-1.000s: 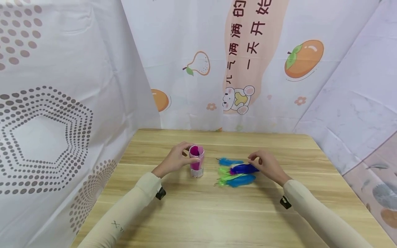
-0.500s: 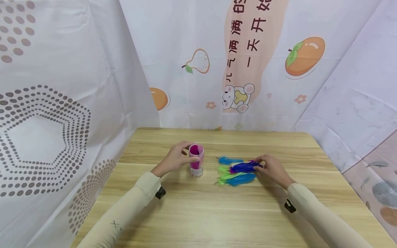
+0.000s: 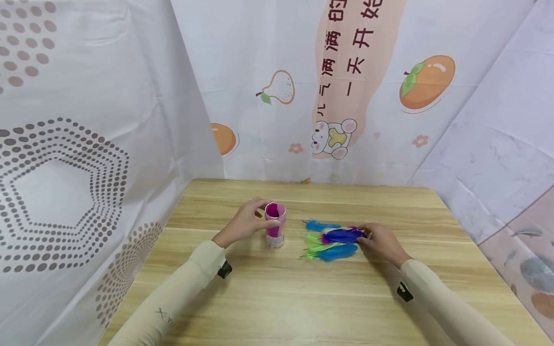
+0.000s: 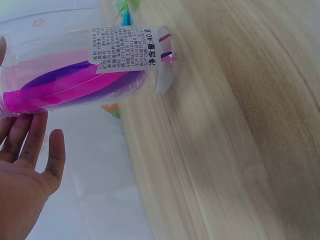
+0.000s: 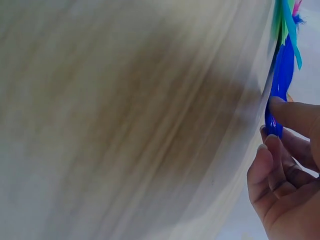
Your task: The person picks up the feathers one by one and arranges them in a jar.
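My left hand [image 3: 245, 220] holds a clear plastic jar [image 3: 275, 236] near its rim, thumb on the near side and fingers behind. The jar stands upright on the table with magenta, pink and purple feathers [image 4: 60, 92] inside; a printed white label [image 4: 122, 50] shows in the left wrist view. To the right, my right hand [image 3: 382, 241] pinches the end of a dark blue feather [image 3: 341, 235] between thumb and fingers, seen close up in the right wrist view. That feather lies over a small pile, with a bit of magenta at its edges.
Beside it lie a small light blue feather [image 3: 322, 225], green feathers [image 3: 316, 248] and a longer light blue feather [image 3: 338, 252]. The wooden table [image 3: 277, 302] meets a printed white curtain [image 3: 242, 144] at its back edge.
My right hand has shifted a little right and down, its fingers now at the dark blue feather's right end. The left hand and jar have stayed in place.
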`<state>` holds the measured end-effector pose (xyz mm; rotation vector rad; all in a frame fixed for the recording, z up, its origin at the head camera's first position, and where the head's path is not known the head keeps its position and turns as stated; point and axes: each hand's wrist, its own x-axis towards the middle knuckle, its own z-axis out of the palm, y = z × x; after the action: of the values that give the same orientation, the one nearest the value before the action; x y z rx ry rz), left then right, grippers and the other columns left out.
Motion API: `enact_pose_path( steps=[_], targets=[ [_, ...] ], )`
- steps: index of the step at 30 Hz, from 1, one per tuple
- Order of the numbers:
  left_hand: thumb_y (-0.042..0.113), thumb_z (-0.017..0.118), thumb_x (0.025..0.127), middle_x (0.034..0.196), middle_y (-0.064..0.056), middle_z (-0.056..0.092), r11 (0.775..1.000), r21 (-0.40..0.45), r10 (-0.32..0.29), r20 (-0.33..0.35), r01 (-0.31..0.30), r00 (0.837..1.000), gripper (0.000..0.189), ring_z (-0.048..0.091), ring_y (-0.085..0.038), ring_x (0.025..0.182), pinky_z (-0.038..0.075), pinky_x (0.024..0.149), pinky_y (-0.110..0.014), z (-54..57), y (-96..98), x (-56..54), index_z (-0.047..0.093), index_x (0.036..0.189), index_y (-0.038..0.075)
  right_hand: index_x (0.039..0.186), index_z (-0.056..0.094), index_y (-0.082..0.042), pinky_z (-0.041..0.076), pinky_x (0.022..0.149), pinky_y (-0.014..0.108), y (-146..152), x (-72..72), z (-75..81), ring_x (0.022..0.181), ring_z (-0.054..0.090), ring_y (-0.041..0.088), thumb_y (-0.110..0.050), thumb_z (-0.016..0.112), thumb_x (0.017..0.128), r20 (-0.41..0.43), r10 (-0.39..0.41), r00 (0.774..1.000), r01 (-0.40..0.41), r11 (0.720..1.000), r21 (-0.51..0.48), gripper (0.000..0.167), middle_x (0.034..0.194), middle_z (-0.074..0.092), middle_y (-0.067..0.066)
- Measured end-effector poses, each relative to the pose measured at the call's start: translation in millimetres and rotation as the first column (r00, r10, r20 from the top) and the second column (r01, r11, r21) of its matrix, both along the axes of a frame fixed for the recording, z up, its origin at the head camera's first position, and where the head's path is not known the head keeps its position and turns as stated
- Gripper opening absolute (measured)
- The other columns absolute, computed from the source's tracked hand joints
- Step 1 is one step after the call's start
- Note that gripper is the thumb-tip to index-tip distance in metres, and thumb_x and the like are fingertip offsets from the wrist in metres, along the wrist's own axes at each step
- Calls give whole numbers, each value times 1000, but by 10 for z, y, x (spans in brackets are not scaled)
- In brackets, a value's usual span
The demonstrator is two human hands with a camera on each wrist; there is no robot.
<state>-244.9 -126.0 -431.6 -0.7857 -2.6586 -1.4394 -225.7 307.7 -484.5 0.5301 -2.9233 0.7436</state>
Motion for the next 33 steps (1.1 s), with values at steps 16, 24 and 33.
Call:
enact_pose_path(
  steps=[16,24,33],
  targets=[
    [39,87,84,119,6,65,1000,-13,9,0,-9,1000,53,59,-14,106,55,88,-36,40,20,24,69,130,19,90,78,-10,52,67,33,91,40,8,75,61,12,-12,75,95,-18,-18,1000,17,999,-46,6,87,73,-3],
    [39,87,84,119,7,65,1000,-16,8,3,-8,1000,53,59,-15,106,55,88,-36,43,22,23,69,130,19,100,79,-10,49,63,29,130,46,82,75,59,13,-14,73,97,5,-18,1000,18,997,-71,8,90,74,-2],
    [39,87,84,120,7,65,1000,-15,9,2,-9,1000,53,60,-14,106,55,88,-36,31,27,18,69,129,19,103,79,-10,46,59,26,141,44,116,72,58,13,-22,72,99,-57,-19,998,10,989,-149,14,88,74,1]
  ],
)
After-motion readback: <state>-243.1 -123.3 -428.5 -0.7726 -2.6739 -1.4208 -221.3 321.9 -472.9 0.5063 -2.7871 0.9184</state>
